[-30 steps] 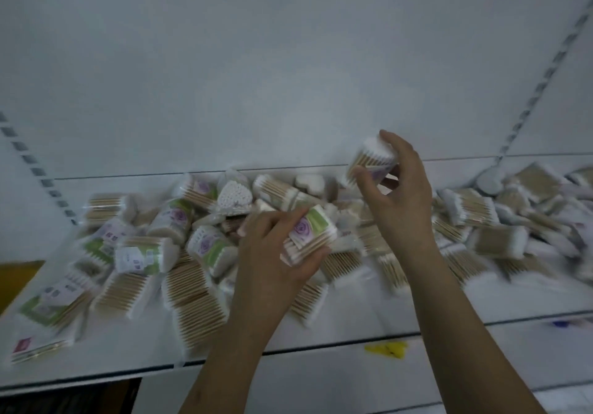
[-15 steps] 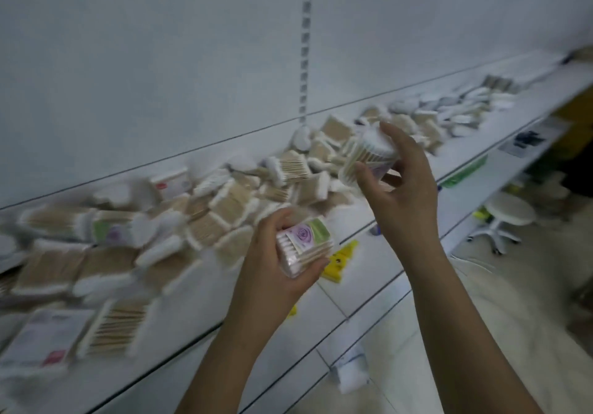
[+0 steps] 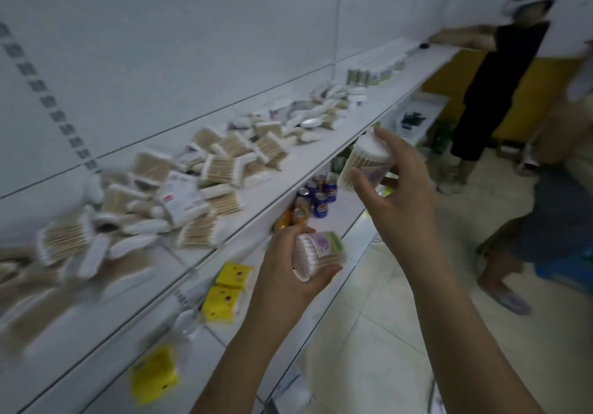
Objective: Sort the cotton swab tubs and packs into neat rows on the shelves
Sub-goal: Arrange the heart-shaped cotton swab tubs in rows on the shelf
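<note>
1. Left hand grips a swab tub with green-purple label, thumb on top, fingers curled under; held in the air in front of the upper shelf edge.
2. Right hand grips a round swab tub, held higher and to the right, off the shelf, tilted.
3. Loose swab packs lie in a jumbled heap along the upper shelf; blurred, so count unclear.
4. Far end of the shelf: what looks like a short upright row of tubs.
5. Lower shelf: yellow packets and drink cans.
6. Another person in black stands at the far end, arm over the shelf.
</note>
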A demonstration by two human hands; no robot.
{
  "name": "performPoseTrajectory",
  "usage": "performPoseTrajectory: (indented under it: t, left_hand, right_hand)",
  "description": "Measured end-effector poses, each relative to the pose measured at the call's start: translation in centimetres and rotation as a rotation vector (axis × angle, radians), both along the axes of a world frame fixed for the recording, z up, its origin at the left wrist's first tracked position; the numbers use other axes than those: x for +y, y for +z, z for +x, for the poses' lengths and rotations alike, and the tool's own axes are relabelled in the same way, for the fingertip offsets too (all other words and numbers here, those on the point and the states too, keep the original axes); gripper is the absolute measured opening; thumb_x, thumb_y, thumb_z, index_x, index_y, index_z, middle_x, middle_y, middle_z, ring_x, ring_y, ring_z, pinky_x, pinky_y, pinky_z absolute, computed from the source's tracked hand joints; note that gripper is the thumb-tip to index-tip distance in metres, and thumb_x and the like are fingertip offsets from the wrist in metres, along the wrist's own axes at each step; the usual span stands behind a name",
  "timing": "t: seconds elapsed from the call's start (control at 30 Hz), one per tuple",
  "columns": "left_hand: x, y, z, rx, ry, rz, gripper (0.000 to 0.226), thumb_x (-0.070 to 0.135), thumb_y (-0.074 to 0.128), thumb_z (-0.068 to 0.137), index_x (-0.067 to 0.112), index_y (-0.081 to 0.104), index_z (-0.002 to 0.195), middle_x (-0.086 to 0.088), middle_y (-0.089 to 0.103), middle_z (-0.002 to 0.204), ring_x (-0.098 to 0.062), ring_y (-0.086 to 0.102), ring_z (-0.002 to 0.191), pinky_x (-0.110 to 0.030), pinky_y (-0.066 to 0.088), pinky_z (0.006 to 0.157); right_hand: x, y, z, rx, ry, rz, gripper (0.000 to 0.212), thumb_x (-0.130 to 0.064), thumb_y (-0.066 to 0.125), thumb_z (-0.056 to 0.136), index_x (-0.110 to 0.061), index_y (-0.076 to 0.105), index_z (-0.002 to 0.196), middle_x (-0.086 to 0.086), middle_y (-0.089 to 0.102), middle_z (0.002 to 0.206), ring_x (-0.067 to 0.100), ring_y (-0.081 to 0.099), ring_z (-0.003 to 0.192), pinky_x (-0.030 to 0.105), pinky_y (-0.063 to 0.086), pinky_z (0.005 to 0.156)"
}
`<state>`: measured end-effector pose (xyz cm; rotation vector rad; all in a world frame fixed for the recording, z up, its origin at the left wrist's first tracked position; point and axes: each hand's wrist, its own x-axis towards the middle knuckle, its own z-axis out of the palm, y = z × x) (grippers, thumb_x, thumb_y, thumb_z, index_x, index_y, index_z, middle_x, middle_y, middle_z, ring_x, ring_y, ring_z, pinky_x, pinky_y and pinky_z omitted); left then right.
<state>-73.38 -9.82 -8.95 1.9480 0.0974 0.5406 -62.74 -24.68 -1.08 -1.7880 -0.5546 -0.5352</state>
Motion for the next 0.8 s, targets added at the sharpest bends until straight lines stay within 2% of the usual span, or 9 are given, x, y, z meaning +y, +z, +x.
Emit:
performPoseTrajectory:
  t: [0.07, 0.2, 0.3, 0.43, 0.6, 0.7, 0.73, 0.8]
  left_hand:
    - [-1.4, -0.1, 2.9, 0.020, -0.036, -0.018, 0.057, 0.039, 0.087, 0.071, 0.034, 0.054, 0.117, 0.013, 0.059, 0.118, -0.007, 0.061, 0.109, -0.022, 0.054, 0.083]
    - [-3.3, -0.5, 8.7, 0.032, -0.125, -0.043, 0.058, 0.027, 0.089, 0.072, 0.030, 0.055, 0.119, 0.012, 0.058, 0.119, -0.003, 0.059, 0.109, -0.010, 0.048, 0.080]
    - [-4.0, -1.1, 13.6, 0.049, -0.171, -0.027, 0.059, 0.026, 0.090, 0.071, 0.027, 0.056, 0.120, 0.008, 0.057, 0.119, -0.003, 0.058, 0.109, -0.009, 0.048, 0.079]
    - [-4.4, -1.6, 21.2, 0.041, -0.213, -0.003, 0.056, 0.028, 0.090, 0.070, 0.038, 0.055, 0.113, 0.010, 0.057, 0.118, -0.002, 0.058, 0.108, -0.015, 0.051, 0.083]
    - [-4.2, -0.4, 30.3, 0.027, -0.262, 0.018, 0.053, 0.030, 0.088, 0.073, 0.043, 0.053, 0.111, 0.012, 0.057, 0.118, -0.001, 0.057, 0.108, -0.019, 0.050, 0.087]
    - [-4.1, 0.1, 35.4, 0.010, -0.270, 0.009, 0.052, 0.032, 0.088, 0.074, 0.042, 0.053, 0.112, 0.014, 0.055, 0.117, 0.000, 0.056, 0.107, -0.018, 0.049, 0.086]
    - [-4.1, 0.0, 36.9, 0.004, -0.266, 0.009, 0.053, 0.033, 0.088, 0.073, 0.042, 0.053, 0.113, 0.014, 0.054, 0.117, 0.000, 0.056, 0.107, -0.019, 0.050, 0.087]
    - [-4.5, -0.2, 39.7, 0.006, -0.266, 0.007, 0.054, 0.034, 0.088, 0.073, 0.040, 0.054, 0.114, 0.014, 0.054, 0.118, 0.000, 0.056, 0.108, -0.020, 0.050, 0.088]
  right_hand:
    - [-2.0, -0.4, 2.5, 0.013, -0.032, -0.016, 0.055, -0.024, 0.071, 0.090, -0.028, 0.049, 0.141, -0.013, 0.047, 0.131, -0.003, 0.051, 0.116, 0.014, 0.049, 0.088]
    - [-4.5, -1.3, 7.4, 0.037, -0.099, -0.012, 0.056, -0.026, 0.072, 0.089, -0.030, 0.050, 0.140, -0.014, 0.048, 0.130, 0.001, 0.052, 0.115, 0.019, 0.050, 0.089]
    - [-5.6, -2.0, 11.4, 0.052, -0.140, -0.013, 0.057, -0.024, 0.073, 0.088, -0.032, 0.050, 0.140, -0.022, 0.046, 0.127, -0.004, 0.050, 0.116, 0.021, 0.051, 0.089]
    - [-6.5, -2.3, 17.7, 0.026, -0.197, -0.065, 0.056, -0.026, 0.073, 0.088, -0.031, 0.050, 0.140, -0.016, 0.048, 0.127, 0.000, 0.052, 0.115, 0.029, 0.052, 0.092]
    - [-6.6, -0.2, 25.8, -0.009, -0.268, -0.121, 0.056, -0.027, 0.072, 0.089, -0.027, 0.050, 0.141, -0.013, 0.048, 0.131, -0.008, 0.045, 0.118, 0.020, 0.045, 0.096]
    - [-7.0, 0.6, 30.0, -0.036, -0.306, -0.157, 0.056, -0.026, 0.072, 0.090, -0.024, 0.050, 0.141, -0.013, 0.047, 0.131, -0.020, 0.037, 0.116, 0.004, 0.034, 0.095]
    - [-7.2, 0.6, 31.3, -0.039, -0.316, -0.160, 0.056, -0.026, 0.072, 0.090, -0.023, 0.050, 0.141, -0.012, 0.048, 0.132, -0.020, 0.037, 0.117, 0.003, 0.033, 0.095]
    - [-7.9, 0.3, 33.8, -0.026, -0.331, -0.152, 0.057, -0.027, 0.073, 0.090, -0.025, 0.050, 0.141, -0.010, 0.048, 0.134, -0.008, 0.044, 0.121, 0.016, 0.042, 0.099]
